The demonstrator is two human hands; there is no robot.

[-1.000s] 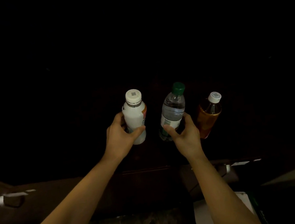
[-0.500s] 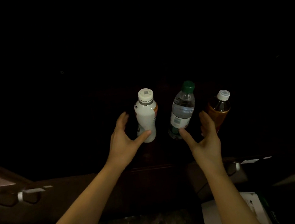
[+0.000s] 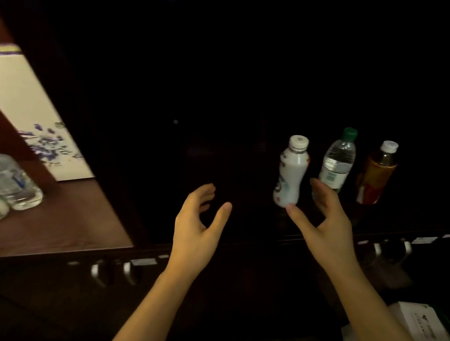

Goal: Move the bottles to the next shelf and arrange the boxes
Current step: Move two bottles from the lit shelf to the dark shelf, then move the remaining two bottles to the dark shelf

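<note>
Now both hands are empty, between grabs. Three bottles stand in the dark shelf on the right: a white bottle, a clear bottle and an amber bottle. The right hand, fingers spread, hovers just near the white one, perhaps brushing its base; it must close round it. The left hand is open, held out over bare shelf. A tall box leans in the left shelf.

The setting is appearing to be a dim home or guest room: dark wooden shelving is holding drink bottles above handled cabinet doors.
</note>
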